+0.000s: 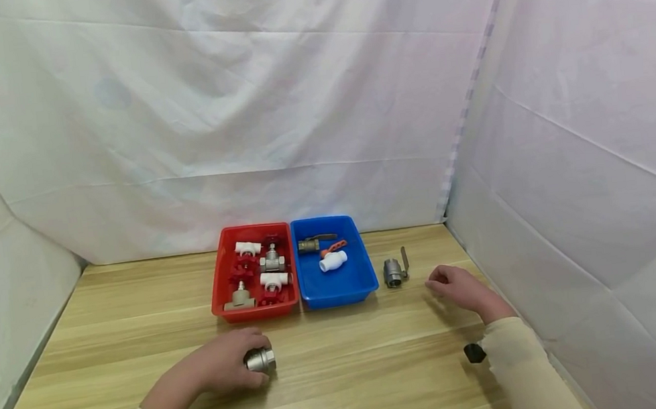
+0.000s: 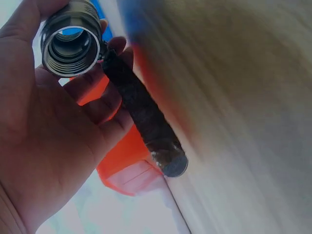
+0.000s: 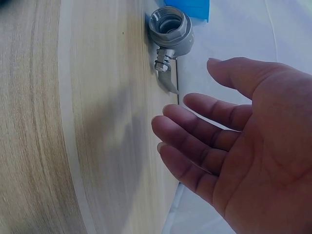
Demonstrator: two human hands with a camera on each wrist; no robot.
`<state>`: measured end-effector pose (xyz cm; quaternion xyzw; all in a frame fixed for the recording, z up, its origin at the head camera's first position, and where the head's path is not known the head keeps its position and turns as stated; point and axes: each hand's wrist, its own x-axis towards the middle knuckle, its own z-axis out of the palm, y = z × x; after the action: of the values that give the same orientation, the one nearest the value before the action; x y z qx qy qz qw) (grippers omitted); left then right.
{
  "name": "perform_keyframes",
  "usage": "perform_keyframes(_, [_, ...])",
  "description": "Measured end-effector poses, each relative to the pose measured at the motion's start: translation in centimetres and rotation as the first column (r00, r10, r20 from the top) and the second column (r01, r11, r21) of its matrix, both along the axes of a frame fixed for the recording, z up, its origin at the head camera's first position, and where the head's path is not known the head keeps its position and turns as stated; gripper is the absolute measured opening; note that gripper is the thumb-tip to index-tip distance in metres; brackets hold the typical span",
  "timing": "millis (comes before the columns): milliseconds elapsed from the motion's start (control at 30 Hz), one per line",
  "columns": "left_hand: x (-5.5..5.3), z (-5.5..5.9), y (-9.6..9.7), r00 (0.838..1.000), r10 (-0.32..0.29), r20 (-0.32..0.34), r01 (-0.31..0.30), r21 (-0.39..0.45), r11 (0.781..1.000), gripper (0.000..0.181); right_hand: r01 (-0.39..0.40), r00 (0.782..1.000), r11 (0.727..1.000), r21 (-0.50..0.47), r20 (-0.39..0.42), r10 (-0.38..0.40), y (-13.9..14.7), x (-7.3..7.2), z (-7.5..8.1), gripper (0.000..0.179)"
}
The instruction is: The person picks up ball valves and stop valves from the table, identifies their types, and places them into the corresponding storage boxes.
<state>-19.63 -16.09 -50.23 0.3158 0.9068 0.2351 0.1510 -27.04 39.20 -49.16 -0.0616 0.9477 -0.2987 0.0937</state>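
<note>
My left hand grips a metal ball valve between thumb and fingers, low over the table in front of the red tray. In the left wrist view the threaded bore of this ball valve faces the camera, and its dark lever handle slants down past the fingertips. My right hand holds nothing; its fingers are relaxed and slightly bent. Just left of it, a second metal ball valve stands on the table with its lever pointing up and back. The right wrist view shows that valve beyond the fingertips.
A red tray holds several valves with red handwheels, white or beige bodies and one metal body. Against its right side stands a blue tray with a brass lever valve and a white valve with an orange handle. White curtains surround the wooden table.
</note>
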Motion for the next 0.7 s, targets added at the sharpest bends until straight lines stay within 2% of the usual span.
perform_keyframes(133, [-0.1,1.0,0.4,0.999,-0.018,0.032,0.016,0.06,0.998,0.031,-0.006,1.0,1.0,-0.002,-0.001,0.006,0.1,0.1,0.2,0.023])
perform_keyframes(267, [-0.3,2.8,1.2,0.999,-0.036,0.027,0.034,0.077,0.996,0.034,-0.002,1.0,1.0,-0.012,-0.004,0.002,0.2,0.1,0.1,0.022])
perform_keyframes(467, [-0.9,6.4,3.2,0.996,-0.079,-0.035,0.079,0.021,0.997,0.04,-0.002,1.0,1.0,-0.021,-0.011,0.001,0.3,0.2,0.1,0.021])
perform_keyframes(700, [-2.3,9.9,6.0,0.978,-0.177,-0.107,0.172,-0.054,0.984,0.039,0.004,1.0,1.0,-0.011,-0.021,-0.004,0.1,0.5,0.2,0.022])
